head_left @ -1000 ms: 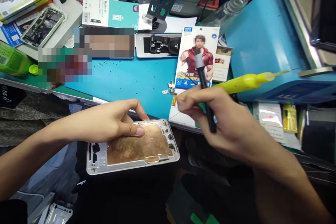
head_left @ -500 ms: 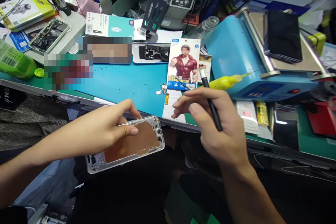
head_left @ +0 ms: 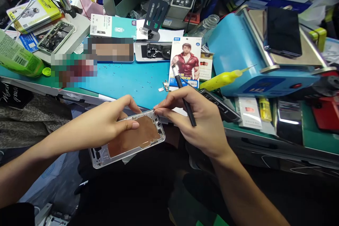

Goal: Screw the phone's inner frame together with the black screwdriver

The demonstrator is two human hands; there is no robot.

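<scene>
My left hand (head_left: 116,120) grips a silver phone frame (head_left: 135,136), its thumb lying across the copper-coloured inner sheet and its fingers behind the upper edge. The frame is tilted in front of the bench edge, its camera-hole end toward the right. A slim black-handled brush (head_left: 184,100) with a silver collar rests in my right hand (head_left: 201,123), pointing up and away. Thumb and index fingertip of that hand are pinched together at the frame's upper right corner; whether something tiny is between them is hidden.
On the blue mat (head_left: 122,81) lie small dark bits and tiny metal parts (head_left: 165,85). Behind stand two phone shells (head_left: 152,52) and a picture packet (head_left: 185,61). A yellow tapered bottle (head_left: 222,79) lies before a blue machine (head_left: 238,60) carrying a black phone (head_left: 283,31).
My right hand has moved left and its fingertips have closed at the frame's corner, the brush travelling with it. A dark object on the bench behind that hand has come into view.
</scene>
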